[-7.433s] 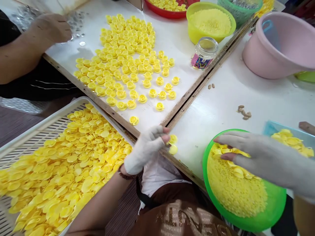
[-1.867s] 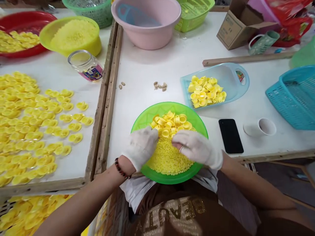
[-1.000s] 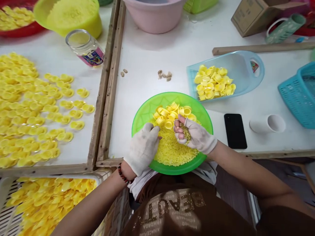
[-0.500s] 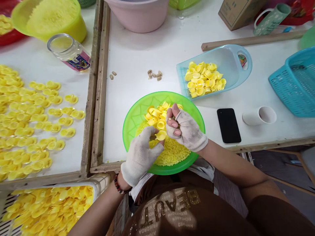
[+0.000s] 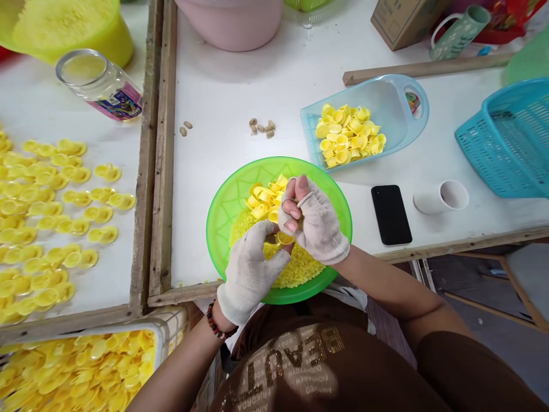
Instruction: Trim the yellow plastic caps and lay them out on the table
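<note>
Both gloved hands met over the round green plastic bowl (image 5: 223, 212) on the white tabletop (image 5: 240, 91). Left hand (image 5: 253, 269) and right hand (image 5: 313, 223) were pinched together on a small yellow plastic cap (image 5: 283, 238), above the bowl's yellow pellets (image 5: 300, 269).

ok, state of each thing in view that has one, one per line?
left hand: gloved, pinching a yellow cap
right hand: gloved, curled shut; contents hidden
green bowl: holds yellow pellets and caps
blue scoop tray: part filled with caps
glass jar: lying on its side, no lid
white cup: tipped over
phone: screen dark
teal basket: nothing visible inside
</note>
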Available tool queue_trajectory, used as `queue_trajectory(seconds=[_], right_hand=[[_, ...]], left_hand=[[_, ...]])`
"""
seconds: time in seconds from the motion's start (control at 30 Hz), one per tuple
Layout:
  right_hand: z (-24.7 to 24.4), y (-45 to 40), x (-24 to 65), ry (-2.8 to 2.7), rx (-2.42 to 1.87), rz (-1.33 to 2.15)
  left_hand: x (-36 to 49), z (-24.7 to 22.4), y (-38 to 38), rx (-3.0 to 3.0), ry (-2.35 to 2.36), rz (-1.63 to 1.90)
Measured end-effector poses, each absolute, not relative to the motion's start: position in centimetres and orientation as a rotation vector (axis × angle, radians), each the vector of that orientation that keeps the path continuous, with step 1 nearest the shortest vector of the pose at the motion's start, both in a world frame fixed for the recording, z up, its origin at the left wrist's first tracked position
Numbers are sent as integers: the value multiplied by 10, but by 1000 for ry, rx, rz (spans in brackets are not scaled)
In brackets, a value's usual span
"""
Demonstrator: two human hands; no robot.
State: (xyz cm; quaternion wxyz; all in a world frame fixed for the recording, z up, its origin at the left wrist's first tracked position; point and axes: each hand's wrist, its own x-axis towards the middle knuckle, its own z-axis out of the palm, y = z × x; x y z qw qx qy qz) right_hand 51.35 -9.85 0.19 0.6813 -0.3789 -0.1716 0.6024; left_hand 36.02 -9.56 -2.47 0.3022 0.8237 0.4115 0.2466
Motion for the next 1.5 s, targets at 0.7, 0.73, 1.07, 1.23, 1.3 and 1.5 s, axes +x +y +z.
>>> queue_trajectory(seconds=[0.7,0.73,1.07,1.23,1.3,1.5], right_hand=[[6,-99,518,-307,-896,1437],[6,-100,519,-303,-907,1439],[-12,-125,537,-1025,-1287,1238],[-13,-131,538,-1515,-1437,953],[-13,-130,536,-1673,-1420,912],[-4,-140,535,-1846,-1461,799]], left_hand=[[359,-26,-94,2346,1039,680],[358,-26,-93,2350,1040,721],[346,-30,-80,2164,1134,831],[347,-32,-83,2301,1130,770],[347,-31,-84,2318,1117,752],[336,-21,-95,2228,1180,674]])
